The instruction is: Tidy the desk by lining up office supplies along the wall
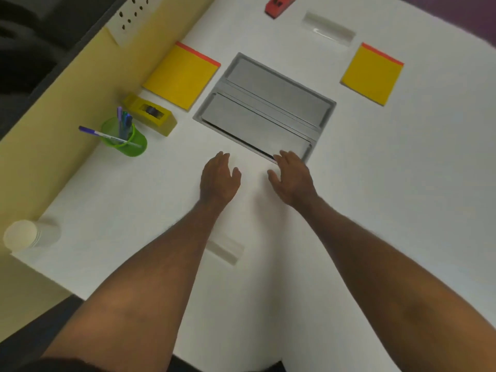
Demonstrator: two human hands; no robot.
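Along the yellow wall [61, 103] on the left stand a green pen cup [128, 145] with a purple pen [107, 135] lying across its rim, a yellow tape dispenser [150, 114] and a yellow notepad [182, 77]. A second yellow notepad [373, 73] lies far right, away from the wall. A red stapler [279, 5] sits at the top edge. My left hand [218, 178] and my right hand [292, 178] are flat over the white desk, fingers straight, holding nothing. The right fingertips reach the corner of the grey hatch.
A grey cable hatch [279, 84] is set into the desk [134, 210] centre. A clear ruler-like strip [328, 28] lies near the stapler and another clear piece [225, 249] between my forearms. A white cup [24, 234] stands at the desk's near-left corner.
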